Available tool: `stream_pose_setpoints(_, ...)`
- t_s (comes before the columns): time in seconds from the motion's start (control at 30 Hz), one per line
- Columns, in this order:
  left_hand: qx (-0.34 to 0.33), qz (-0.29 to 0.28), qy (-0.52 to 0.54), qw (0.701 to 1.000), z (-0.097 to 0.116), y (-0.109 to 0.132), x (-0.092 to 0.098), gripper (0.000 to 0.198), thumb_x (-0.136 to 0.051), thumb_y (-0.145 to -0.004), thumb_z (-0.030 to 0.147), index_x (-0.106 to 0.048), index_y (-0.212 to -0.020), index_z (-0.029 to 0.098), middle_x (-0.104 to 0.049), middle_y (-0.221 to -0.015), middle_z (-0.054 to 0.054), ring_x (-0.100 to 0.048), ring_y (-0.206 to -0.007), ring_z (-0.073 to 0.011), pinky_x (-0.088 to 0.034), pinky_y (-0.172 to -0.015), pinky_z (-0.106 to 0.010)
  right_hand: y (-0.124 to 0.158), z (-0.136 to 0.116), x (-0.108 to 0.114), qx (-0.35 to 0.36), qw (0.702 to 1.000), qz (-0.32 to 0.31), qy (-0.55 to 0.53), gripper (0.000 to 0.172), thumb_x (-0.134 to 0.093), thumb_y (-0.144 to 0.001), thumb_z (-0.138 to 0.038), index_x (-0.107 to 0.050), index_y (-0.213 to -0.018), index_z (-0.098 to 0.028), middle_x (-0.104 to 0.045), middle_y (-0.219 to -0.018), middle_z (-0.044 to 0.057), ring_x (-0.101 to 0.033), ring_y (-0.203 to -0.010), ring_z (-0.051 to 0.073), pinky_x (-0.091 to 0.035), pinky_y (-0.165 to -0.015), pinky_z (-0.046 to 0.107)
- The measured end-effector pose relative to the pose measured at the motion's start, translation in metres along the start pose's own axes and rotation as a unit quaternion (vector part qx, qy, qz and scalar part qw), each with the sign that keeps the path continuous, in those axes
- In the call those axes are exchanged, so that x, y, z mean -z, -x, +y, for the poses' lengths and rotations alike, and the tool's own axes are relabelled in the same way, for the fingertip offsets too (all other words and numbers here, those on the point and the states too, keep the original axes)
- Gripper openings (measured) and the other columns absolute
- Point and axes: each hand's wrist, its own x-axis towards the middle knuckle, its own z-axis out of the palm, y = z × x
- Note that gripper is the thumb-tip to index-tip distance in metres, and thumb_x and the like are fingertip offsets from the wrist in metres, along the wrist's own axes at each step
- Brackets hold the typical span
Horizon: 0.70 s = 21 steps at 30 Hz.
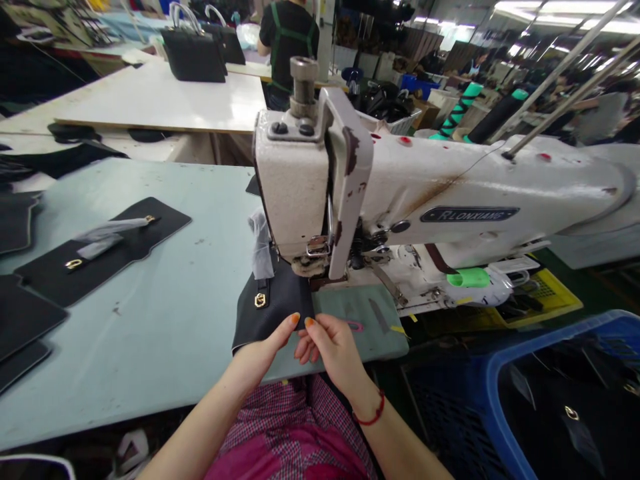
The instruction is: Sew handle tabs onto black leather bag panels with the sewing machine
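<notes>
A black leather bag panel (280, 307) with a gold buckle (260, 300) and a plastic-wrapped strap (261, 250) lies partly under the head of a white sewing machine (295, 187). My left hand (275, 337) grips its near edge, the thumb on top and the other fingers hidden beneath. Close beside it, my right hand (327, 340) pinches the panel's near right corner between thumb and fingers, a red cord around the wrist. The two thumb tips almost meet on the black leather.
Another black panel (145, 233) with gold rings lies on the pale blue table (175, 347), and more black pieces (23, 317) sit at the left edge. A blue basket (500, 360) holding black pieces stands at right. Black handbags (193, 57) and a person (289, 40) are behind.
</notes>
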Motion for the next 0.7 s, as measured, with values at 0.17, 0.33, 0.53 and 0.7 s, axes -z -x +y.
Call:
stream_pose_setpoints(0.17,0.008,-0.004,-0.042,0.999,0.005,0.005,-0.002,0.058,-0.073,-0.056,0.070,-0.072,-0.063,0.013,-0.070,-0.068,-0.013,-0.066,-0.078,-0.0324,-0.050,-0.077,-0.041,-0.001,0.003,-0.005,-0.015,0.999,0.035,-0.039,0.039,-0.054,-0.090,-0.048,-0.061,-0.073,-0.013,-0.059,-0.051,0.000,-0.051,-0.041,0.008,-0.037,-0.044,0.017)
stream_pose_setpoints(0.33,-0.005,-0.013,-0.008,1.000,-0.004,0.002,-0.005,0.056,-0.073,-0.057,0.069,-0.073,-0.064,0.014,-0.068,-0.064,-0.010,-0.063,-0.071,-0.0268,-0.049,-0.069,-0.036,-0.001,0.007,-0.006,-0.012,0.997,0.047,-0.067,0.038,-0.056,-0.089,-0.046,-0.060,-0.071,-0.014,-0.056,-0.048,-0.002,-0.049,-0.040,0.007,-0.037,-0.043,0.016)
stream_pose_setpoints(0.53,-0.033,-0.036,0.038,0.998,-0.005,-0.003,-0.009,0.056,-0.072,-0.057,0.069,-0.069,-0.059,0.013,-0.063,-0.058,-0.006,-0.056,-0.059,-0.0191,-0.047,-0.061,-0.032,-0.005,0.010,-0.006,-0.010,0.996,0.046,-0.071,0.037,-0.055,-0.089,-0.045,-0.061,-0.070,-0.013,-0.056,-0.046,-0.002,-0.047,-0.037,0.007,-0.037,-0.041,0.015)
stream_pose_setpoints(0.7,-0.055,-0.058,0.060,0.995,0.003,-0.008,-0.009,0.052,-0.072,-0.059,0.066,-0.068,-0.060,0.013,-0.064,-0.061,-0.007,-0.056,-0.060,-0.0183,-0.046,-0.058,-0.029,-0.013,0.007,-0.007,-0.013,0.996,0.047,-0.068,0.036,-0.055,-0.089,-0.043,-0.061,-0.069,-0.014,-0.058,-0.047,-0.001,-0.048,-0.038,0.007,-0.038,-0.041,0.015)
